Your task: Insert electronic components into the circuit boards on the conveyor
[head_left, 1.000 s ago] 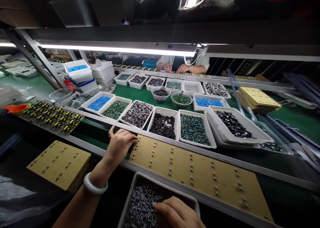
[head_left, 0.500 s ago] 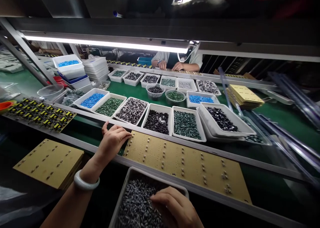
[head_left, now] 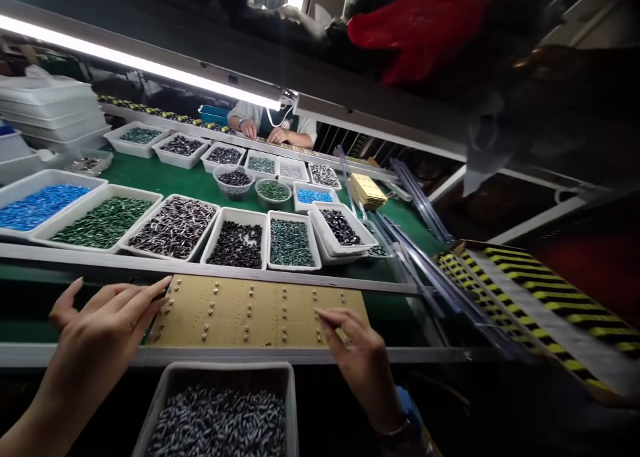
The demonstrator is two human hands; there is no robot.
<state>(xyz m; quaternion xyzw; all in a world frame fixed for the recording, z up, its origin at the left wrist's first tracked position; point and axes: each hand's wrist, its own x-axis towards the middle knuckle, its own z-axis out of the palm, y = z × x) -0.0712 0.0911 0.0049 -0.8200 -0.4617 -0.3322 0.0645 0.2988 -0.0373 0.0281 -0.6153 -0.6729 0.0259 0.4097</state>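
A tan perforated circuit board [head_left: 255,310] lies on the near rail, studded with rows of small silver-topped components. My left hand [head_left: 95,330] stands open at its left edge, with the fingertips touching the edge. Over the board's right part, my right hand [head_left: 355,357] has thumb and forefinger pinched on a small component, which is mostly hidden by the fingers. Below the board sits a grey tray [head_left: 225,371] heaped with striped, grey-blue cylindrical components.
Rows of white trays and bowls of blue, green and black components [head_left: 175,227] stand on a green conveyor belt [head_left: 160,177]. Transparent plastic tubes [head_left: 415,270] lie to the right, beside a yellow-and-black striped strip [head_left: 530,303]. A co-worker [head_left: 273,127] works across the belt.
My right hand has come up out of the grey tray and now sits over the board. My view has swung, shifting the trays and board leftward and tilting the scene.
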